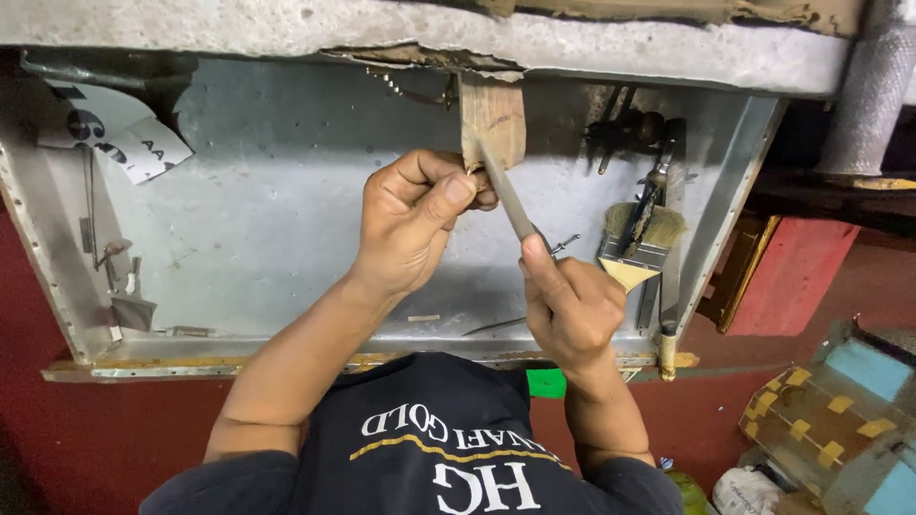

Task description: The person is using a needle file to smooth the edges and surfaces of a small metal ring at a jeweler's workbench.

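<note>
A flat metal file is lying slantwise against a small wooden block, its tip meeting the block's lower edge, and the block is jutting out from under the rough grey desk edge at the top of the view. The left hand is curling into a loose fist right at the block, thumb and forefinger pinching the file's upper end against the wood. The right hand is gripping the file's lower end, fingers wrapped tight and the forefinger stretching along the blade, so the tool is running diagonally between the two hands. Behind them, a shallow grey metal tray with riveted edges is sitting open under the desk. On its right side, a flat paintbrush with pale bristles is leaning among a few dark hand tools. On its left, a curled white paper scrap is hanging near the corner, and small bits of hardware are lying along the bottom edge. Further out, a red board is standing at the right, a ribbed grey pipe is running down from the top corner, and a taped brown and blue bundle is resting on the red floor.
</note>
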